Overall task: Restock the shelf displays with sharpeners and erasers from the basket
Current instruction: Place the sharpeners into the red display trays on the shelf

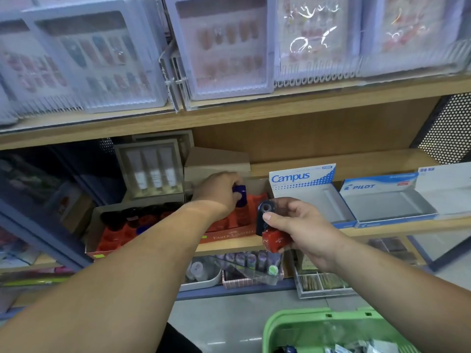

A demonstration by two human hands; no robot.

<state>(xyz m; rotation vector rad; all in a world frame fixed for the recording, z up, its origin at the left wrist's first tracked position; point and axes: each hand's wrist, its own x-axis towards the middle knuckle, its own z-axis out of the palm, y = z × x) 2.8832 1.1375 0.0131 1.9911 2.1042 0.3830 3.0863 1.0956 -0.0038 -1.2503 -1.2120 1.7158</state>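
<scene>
My left hand [219, 191] reaches over the red display tray [230, 231] on the middle shelf and grips a blue sharpener [240, 196] just above the tray's back right slots. Several dark and red sharpeners [132, 216] fill the tray's left part. My right hand [300, 225] stays in front of the shelf edge and holds a dark blue sharpener [265, 215] together with a red sharpener [274, 240]. The green basket [303, 324] sits at the bottom right with small packets inside.
An empty Campus box [305, 197] and an empty Pilot box [387, 202] stand right of the tray. A boxed set of tubes [151, 171] stands behind it. Clear cases of press-on nails [224, 49] line the upper shelf. Small bottles [244, 261] fill the lower shelf.
</scene>
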